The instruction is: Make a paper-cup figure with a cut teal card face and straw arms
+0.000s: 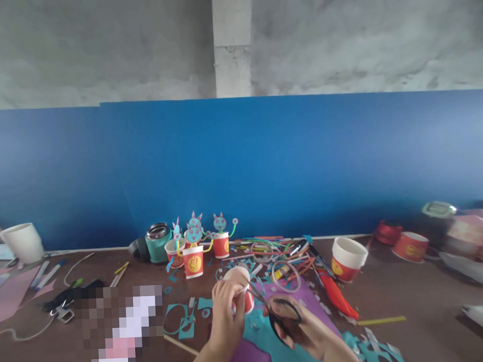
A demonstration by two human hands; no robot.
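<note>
In the head view my left hand is closed at the near side of a red and white paper cup, its fingers gripping the rim. My right hand holds scissors by their black handles. The blades point toward the cup's rim, close to my left fingertips; whether they touch the cup I cannot tell. Beneath both hands lie teal paper and purple paper. Behind them stand several decorated cups, among them one red cup with a blue cat-like paper face and yellow arms.
Pipe cleaners and pens lie heaped behind the cup. To the right are stacked paper cups, a red pouch-like item and a yellow strip. A teal flask and a white cup stand left.
</note>
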